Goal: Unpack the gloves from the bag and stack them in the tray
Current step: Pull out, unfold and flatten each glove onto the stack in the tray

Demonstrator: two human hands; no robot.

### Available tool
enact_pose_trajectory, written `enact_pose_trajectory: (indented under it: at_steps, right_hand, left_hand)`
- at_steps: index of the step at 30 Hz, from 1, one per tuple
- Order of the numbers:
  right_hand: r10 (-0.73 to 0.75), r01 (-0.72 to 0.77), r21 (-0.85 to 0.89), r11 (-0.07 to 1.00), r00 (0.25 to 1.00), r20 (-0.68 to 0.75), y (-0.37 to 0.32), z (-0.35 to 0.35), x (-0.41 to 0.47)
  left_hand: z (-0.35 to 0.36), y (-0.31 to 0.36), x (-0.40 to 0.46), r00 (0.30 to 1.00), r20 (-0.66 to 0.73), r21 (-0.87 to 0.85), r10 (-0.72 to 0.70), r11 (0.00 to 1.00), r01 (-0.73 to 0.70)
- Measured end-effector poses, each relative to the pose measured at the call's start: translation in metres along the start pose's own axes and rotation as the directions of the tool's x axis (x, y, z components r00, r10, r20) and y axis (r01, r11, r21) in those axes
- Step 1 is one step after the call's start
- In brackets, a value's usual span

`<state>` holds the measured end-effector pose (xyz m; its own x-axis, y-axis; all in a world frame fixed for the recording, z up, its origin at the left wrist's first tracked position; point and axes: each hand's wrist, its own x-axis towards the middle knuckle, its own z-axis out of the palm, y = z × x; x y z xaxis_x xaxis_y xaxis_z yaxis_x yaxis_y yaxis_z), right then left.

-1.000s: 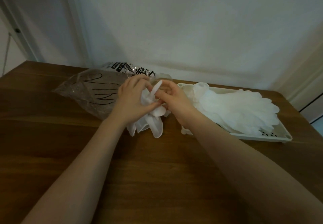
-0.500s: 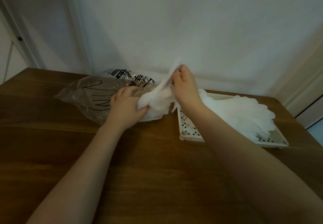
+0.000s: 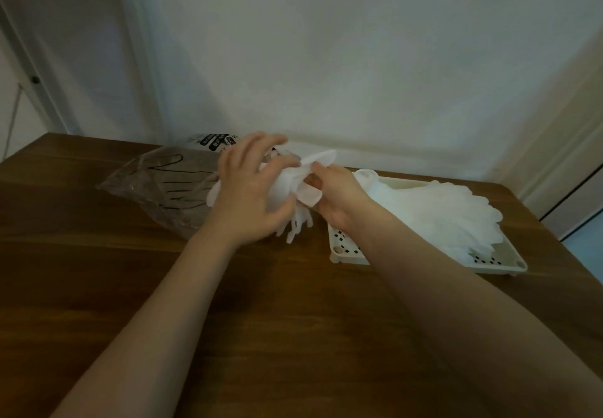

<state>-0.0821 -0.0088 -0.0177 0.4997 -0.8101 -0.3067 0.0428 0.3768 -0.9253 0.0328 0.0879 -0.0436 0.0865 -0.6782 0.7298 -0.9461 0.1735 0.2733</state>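
A bunch of white gloves (image 3: 287, 185) is being held between both hands at the centre of the frame, raised off the wooden table (image 3: 228, 319). The left hand (image 3: 251, 195) is being laid over the bunch with fingers spread and nearly straight, pressing on it rather than wrapping it; the glove fingertips are hanging down below the palm. The right hand (image 3: 336, 195) is being kept clamped on a cuff (image 3: 321, 159) that is sticking up toward upper centre, thumb and fingers curled round it. The clear bag (image 3: 160, 185), printed with a black hand outline, is lying flat at centre left, just behind the left hand; whether more gloves are remaining inside cannot be told. The cream perforated tray (image 3: 346, 251) is sitting at centre right, touching nothing but the table, and a stack of gloves (image 3: 440, 215) is already being carried in it, fingertips pointing to the right edge of the frame. Judgement: one glove is being separated from the bunch, so the task is partly done. For a clean separation, the bunch is best being pinned steadily by the left hand while the single cuff is being drawn away slowly, since thin gloves are likely clinging together. The freed glove is best being laid flat on the stack in the same orientation, cuffs to the left, so that the pile is not being tipped.
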Motion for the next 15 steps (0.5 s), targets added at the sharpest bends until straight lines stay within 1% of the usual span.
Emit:
enact_pose_trajectory:
  at_steps: [1, 3, 4, 6, 8, 10, 12, 13, 15]
  right_hand:
    - [-0.002, 0.002, 0.011, 1.000, 1.000, 0.023, -0.001, 0.002, -0.001]
    - [-0.032, 0.034, -0.019, 0.999, 0.997, 0.071, 0.000, 0.005, -0.002]
    - [-0.050, 0.055, -0.048, 0.997, 0.995, 0.088, 0.001, 0.006, -0.001]
    - [-0.083, 0.091, -0.074, 0.993, 0.990, 0.112, 0.001, 0.008, -0.002]
    - [-0.107, 0.117, -0.059, 0.991, 0.983, 0.151, 0.001, 0.005, -0.002]
    - [-0.115, 0.133, -0.054, 0.990, 0.961, 0.250, 0.006, 0.004, -0.003]
    - [-0.126, 0.192, -0.170, 0.967, 0.933, 0.337, 0.014, 0.004, -0.005]
    - [-0.130, 0.214, -0.223, 0.951, 0.931, 0.340, 0.019, 0.004, -0.005]
    - [-0.141, 0.204, -0.238, 0.949, 0.956, 0.256, 0.023, 0.006, -0.003]
  left_hand:
    - [0.005, -0.002, -0.002, 0.998, 0.054, 0.069, 0.031, 0.997, -0.035]
    - [0.012, -0.010, -0.006, 0.993, 0.115, 0.174, 0.028, 0.984, -0.048]
    - [0.013, -0.014, -0.009, 0.994, 0.110, 0.194, 0.021, 0.980, -0.043]
    - [0.014, -0.019, -0.011, 0.999, 0.039, 0.211, 0.023, 0.977, -0.031]
    - [0.013, -0.020, -0.010, 1.000, -0.031, 0.196, 0.001, 0.981, 0.006]
    - [0.012, -0.021, -0.009, 0.996, -0.061, 0.139, -0.061, 0.988, 0.069]
    - [0.011, -0.022, -0.009, 0.992, -0.057, 0.095, -0.113, 0.988, 0.118]
    - [0.011, -0.022, -0.009, 0.990, -0.053, 0.082, -0.129, 0.988, 0.133]
    - [0.010, -0.024, -0.009, 0.986, -0.028, 0.075, -0.165, 0.983, 0.167]
